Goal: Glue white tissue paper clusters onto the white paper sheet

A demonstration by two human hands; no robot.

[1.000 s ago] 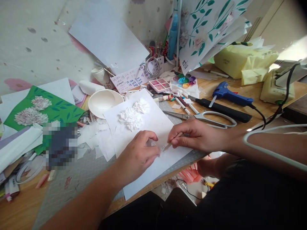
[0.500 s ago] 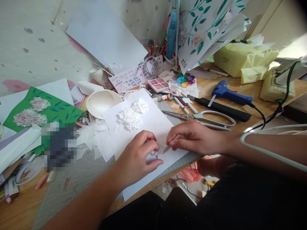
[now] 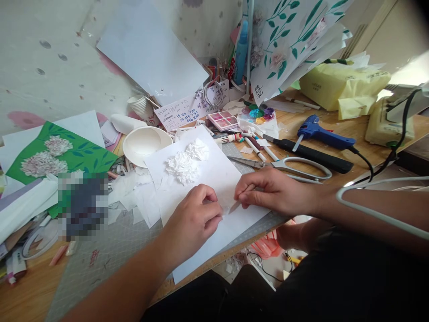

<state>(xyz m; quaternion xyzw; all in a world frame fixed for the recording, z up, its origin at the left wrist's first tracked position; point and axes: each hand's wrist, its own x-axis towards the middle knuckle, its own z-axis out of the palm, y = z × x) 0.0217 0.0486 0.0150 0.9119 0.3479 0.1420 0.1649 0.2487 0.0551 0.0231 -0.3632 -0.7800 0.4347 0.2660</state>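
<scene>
**Mara:** Head view puts both hands low on the white sheet (image 3: 214, 179). What is between them?

**Joss:** A small scrap of white tissue (image 3: 225, 210), right where the fingertips meet. The left hand (image 3: 194, 221) is curled over it from the near left, fingers bent and thumb tucked in, pinning the scrap against the sheet. The right hand (image 3: 275, 192) comes in from the right, pinched on a thin pale tool (image 3: 234, 206).

**Mara:** Which way does that tool run?

**Joss:** Its long axis slants down and to the left, out of the right fingertips, the tip ending at the edge of the scrap, just beside the left knuckles. What kind of tool it is cannot be told.

**Mara:** So which hand is nearer the tissue?

**Joss:** The left one lies on it; the right reaches it only through the tool's tip.

**Mara:** And farther out?

**Joss:** Up the sheet, away from the person, sits a ruffled paper flower (image 3: 186, 162), well apart from both hands. Scissors (image 3: 291, 166) lie on the table just beyond the right hand, pointing left, with a blue glue gun (image 3: 323, 136) behind them. A white bowl (image 3: 145, 143) stands off the sheet's upper left corner.
</scene>
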